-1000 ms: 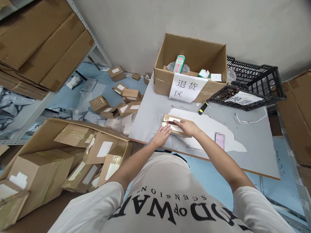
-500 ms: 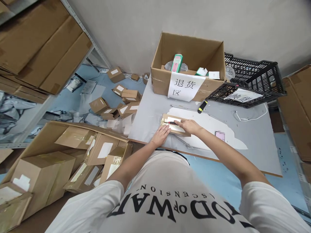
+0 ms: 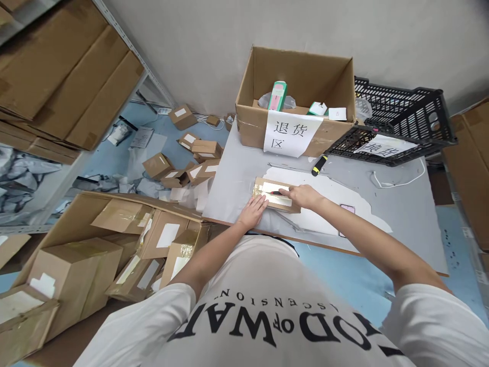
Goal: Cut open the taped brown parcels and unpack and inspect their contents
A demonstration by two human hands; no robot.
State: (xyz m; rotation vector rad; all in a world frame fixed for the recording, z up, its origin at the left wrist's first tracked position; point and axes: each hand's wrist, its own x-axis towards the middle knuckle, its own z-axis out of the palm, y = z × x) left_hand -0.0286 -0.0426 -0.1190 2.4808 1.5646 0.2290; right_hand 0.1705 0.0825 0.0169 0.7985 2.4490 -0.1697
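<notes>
Since the earlier frame, the right grip (image 3: 305,196) has slid further right along the small carton (image 3: 280,201), taking a slim dark tool (image 3: 275,193) with it; the left grip (image 3: 253,211) has pretty much stayed put. So the right grip is narrow, fingers closed round that tool (looks like a cutter to me, but it's too small to be sure). As for the left grip, it isn't clutching anything, just laid flat on the carton's near-left end, seemingly steadying it on the surface (image 3: 405,224). The carton sits right under both, tool lying along its top between two white strips, just left of the right grip. My read: the step in hand is slitting the top seam. Next move calls for light, even pressure, I'd say, keeping the left fingers clear of the tool's line. Beyond the right grip there's a black-and-yellow tool (image 3: 319,165).
</notes>
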